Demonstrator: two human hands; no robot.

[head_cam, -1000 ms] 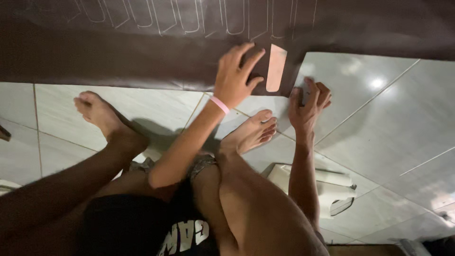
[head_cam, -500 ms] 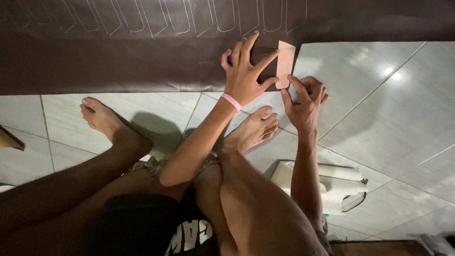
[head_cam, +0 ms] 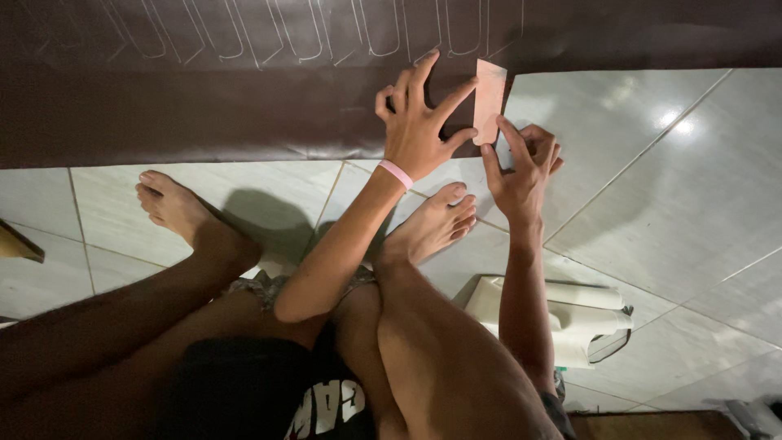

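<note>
Template (head_cam: pixel 489 100) upright on dark sheet (head_cam: pixel 204 106), long axis away from body.

The scene is dim and warm-toned, lit from overhead. A bright glare spot shines on the glossy tiles (head_cam: pixel 680 126) at upper right, with softer sheen around it. A dark shadow lies on the floor beside the left foot (head_cam: pixel 175 208). The lower edge sinks into darkness. Focus is fairly sharp; the straight tile joints bend slightly toward the edges.

No packages, labels, signs or screens visible
</note>
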